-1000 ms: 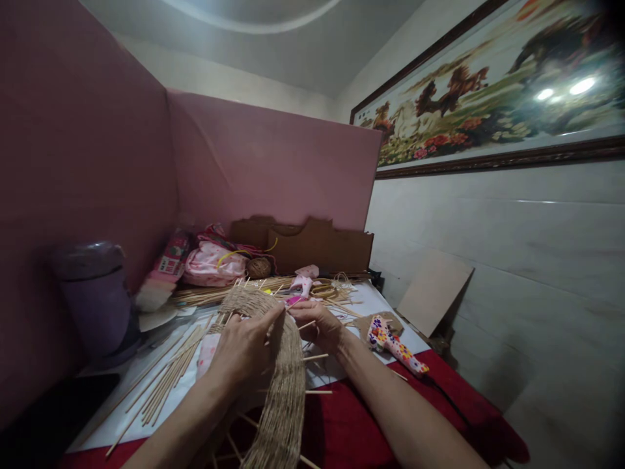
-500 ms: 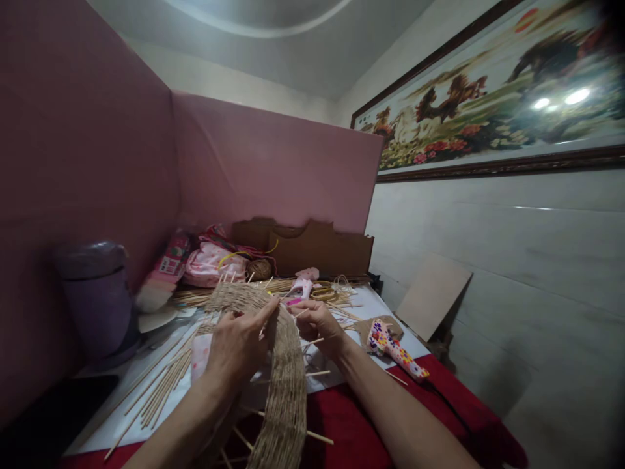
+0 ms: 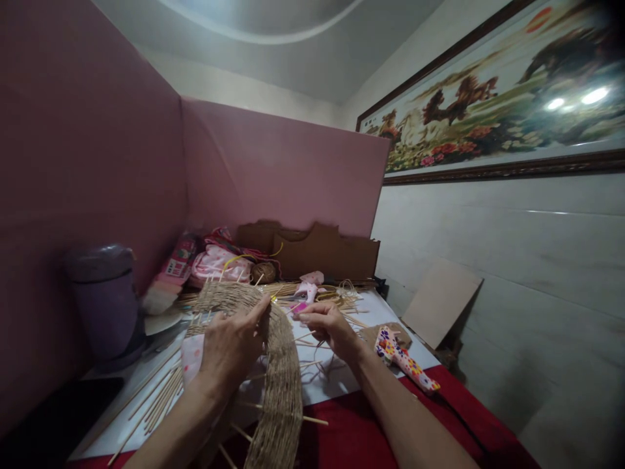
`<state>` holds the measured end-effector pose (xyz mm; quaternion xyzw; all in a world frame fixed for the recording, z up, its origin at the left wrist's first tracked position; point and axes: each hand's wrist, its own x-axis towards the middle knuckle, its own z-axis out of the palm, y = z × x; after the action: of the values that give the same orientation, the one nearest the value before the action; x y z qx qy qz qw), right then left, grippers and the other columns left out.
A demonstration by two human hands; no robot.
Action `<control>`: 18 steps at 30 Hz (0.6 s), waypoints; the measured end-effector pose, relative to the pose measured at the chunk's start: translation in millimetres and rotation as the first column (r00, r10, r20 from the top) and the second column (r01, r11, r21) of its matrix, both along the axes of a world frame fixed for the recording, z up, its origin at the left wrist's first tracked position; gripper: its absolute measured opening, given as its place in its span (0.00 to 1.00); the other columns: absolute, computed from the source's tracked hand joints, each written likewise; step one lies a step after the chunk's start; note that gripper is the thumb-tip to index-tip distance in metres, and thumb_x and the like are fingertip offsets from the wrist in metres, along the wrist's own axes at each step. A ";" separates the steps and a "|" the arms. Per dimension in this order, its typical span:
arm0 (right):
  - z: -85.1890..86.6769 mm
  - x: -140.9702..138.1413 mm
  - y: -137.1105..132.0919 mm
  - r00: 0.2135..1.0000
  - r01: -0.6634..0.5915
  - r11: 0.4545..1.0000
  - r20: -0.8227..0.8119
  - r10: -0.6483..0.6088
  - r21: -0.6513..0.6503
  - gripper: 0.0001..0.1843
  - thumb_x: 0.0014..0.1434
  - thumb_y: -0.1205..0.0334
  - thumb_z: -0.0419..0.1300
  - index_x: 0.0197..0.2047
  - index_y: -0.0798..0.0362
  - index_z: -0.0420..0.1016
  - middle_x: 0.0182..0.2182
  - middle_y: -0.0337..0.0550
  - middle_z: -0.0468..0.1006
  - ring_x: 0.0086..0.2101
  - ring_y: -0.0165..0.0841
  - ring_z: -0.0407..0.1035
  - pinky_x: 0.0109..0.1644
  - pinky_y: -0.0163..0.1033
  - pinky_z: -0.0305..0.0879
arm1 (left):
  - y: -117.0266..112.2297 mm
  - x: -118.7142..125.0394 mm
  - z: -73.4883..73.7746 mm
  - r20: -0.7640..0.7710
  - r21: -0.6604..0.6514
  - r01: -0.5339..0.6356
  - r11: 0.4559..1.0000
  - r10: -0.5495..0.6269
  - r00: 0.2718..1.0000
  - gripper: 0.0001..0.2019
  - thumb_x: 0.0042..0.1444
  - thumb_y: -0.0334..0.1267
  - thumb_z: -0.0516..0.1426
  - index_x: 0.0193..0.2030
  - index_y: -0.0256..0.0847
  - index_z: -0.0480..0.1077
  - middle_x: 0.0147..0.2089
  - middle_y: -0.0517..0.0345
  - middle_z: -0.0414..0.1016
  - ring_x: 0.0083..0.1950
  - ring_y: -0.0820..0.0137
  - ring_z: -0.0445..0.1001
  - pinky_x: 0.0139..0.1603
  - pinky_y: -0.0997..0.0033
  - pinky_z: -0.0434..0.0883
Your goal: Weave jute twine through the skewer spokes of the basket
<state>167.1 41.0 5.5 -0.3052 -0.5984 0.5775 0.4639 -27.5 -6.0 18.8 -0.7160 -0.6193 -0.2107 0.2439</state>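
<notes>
A curved band woven of jute twine over thin wooden sticks stands on edge in front of me. My left hand rests against its left side, fingers curled onto the top edge. My right hand is just right of the band, fingers pinched together on a thin strand I can barely make out. Bare stick ends poke out of the weave on the right.
Loose sticks lie on white paper left of the band. A floral glue gun lies at right on red cloth, another pink one behind. A purple bin, pink bags, twine ball, cardboard line the back.
The woven band has turned and shifted left and up a little. Both hands have moved along its top edge, and the view has drifted slightly rightward.
</notes>
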 end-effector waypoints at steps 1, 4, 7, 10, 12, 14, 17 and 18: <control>0.8 1.1 0.7 1.000 0.020 0.999 0.017 -0.021 0.039 0.12 0.46 0.58 0.64 0.31 0.59 0.79 0.12 0.29 0.54 0.16 0.20 0.40 0.19 0.32 0.34 | 0.5 0.0 -0.6 -0.009 -0.004 -0.005 1.000 0.005 1.000 0.21 0.62 0.42 0.44 0.61 0.55 0.61 0.34 0.54 0.80 0.31 0.63 0.75 0.37 0.63 0.60; 1.9 0.6 0.0 0.984 0.091 0.960 0.122 -0.126 0.265 0.09 0.46 0.60 0.64 0.29 0.57 0.80 0.14 0.34 0.63 0.17 0.22 0.49 0.21 0.31 0.42 | 1.0 0.1 -1.3 -0.033 -0.008 -0.018 1.000 0.018 0.999 0.21 0.62 0.43 0.43 0.60 0.55 0.61 0.33 0.53 0.80 0.31 0.62 0.75 0.36 0.62 0.59; 1.9 -2.5 -4.3 0.946 0.085 0.883 0.240 -0.217 0.462 0.07 0.47 0.62 0.63 0.28 0.56 0.81 0.17 0.38 0.70 0.20 0.24 0.55 0.23 0.32 0.48 | 0.4 -0.3 -0.6 -0.046 -0.017 -0.021 1.000 0.020 0.999 0.20 0.63 0.43 0.42 0.60 0.55 0.61 0.32 0.52 0.79 0.30 0.62 0.76 0.36 0.62 0.59; 4.2 -3.6 -9.3 0.923 0.090 0.797 0.250 -0.292 0.598 0.06 0.50 0.63 0.62 0.28 0.55 0.81 0.19 0.40 0.73 0.21 0.27 0.59 0.25 0.33 0.52 | -0.4 -1.7 0.5 -0.056 -0.027 -0.015 1.000 0.013 0.998 0.20 0.62 0.41 0.44 0.60 0.54 0.61 0.31 0.53 0.79 0.30 0.62 0.76 0.36 0.62 0.59; 7.6 -2.6 -11.4 0.917 0.106 0.740 0.222 -0.331 0.665 0.06 0.50 0.63 0.62 0.26 0.55 0.80 0.21 0.41 0.73 0.23 0.28 0.61 0.28 0.34 0.54 | -0.7 -2.9 0.9 -0.071 -0.046 0.008 0.999 -0.011 0.997 0.21 0.61 0.38 0.45 0.60 0.53 0.61 0.32 0.52 0.79 0.31 0.62 0.76 0.36 0.62 0.60; 10.9 -1.0 -12.3 0.910 0.132 0.719 0.204 -0.361 0.683 0.06 0.51 0.63 0.63 0.25 0.54 0.78 0.20 0.40 0.72 0.23 0.28 0.60 0.28 0.34 0.54 | -0.8 -3.9 1.4 -0.086 -0.072 0.042 0.997 -0.048 0.995 0.22 0.59 0.36 0.46 0.60 0.53 0.61 0.33 0.52 0.79 0.31 0.62 0.75 0.36 0.62 0.60; 13.0 0.2 -12.4 0.906 0.151 0.730 0.201 -0.372 0.667 0.07 0.51 0.61 0.63 0.25 0.54 0.77 0.20 0.40 0.71 0.21 0.27 0.58 0.26 0.34 0.52 | -1.4 -4.3 2.4 -0.091 -0.090 0.066 0.994 -0.074 0.993 0.22 0.58 0.34 0.47 0.60 0.52 0.61 0.34 0.52 0.79 0.32 0.62 0.75 0.37 0.62 0.60; 12.6 0.1 -12.5 0.906 0.142 0.729 0.208 -0.368 0.670 0.07 0.51 0.61 0.62 0.25 0.54 0.77 0.19 0.40 0.71 0.21 0.27 0.58 0.25 0.34 0.52 | -1.8 -4.2 2.8 -0.087 -0.091 0.060 0.994 -0.068 0.994 0.23 0.58 0.34 0.47 0.60 0.52 0.61 0.34 0.52 0.79 0.32 0.62 0.76 0.37 0.62 0.60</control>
<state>167.2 28.4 18.0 -0.3001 -0.7787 0.2093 0.5096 -31.7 -7.8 21.5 -0.7542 -0.5932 -0.1584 0.2327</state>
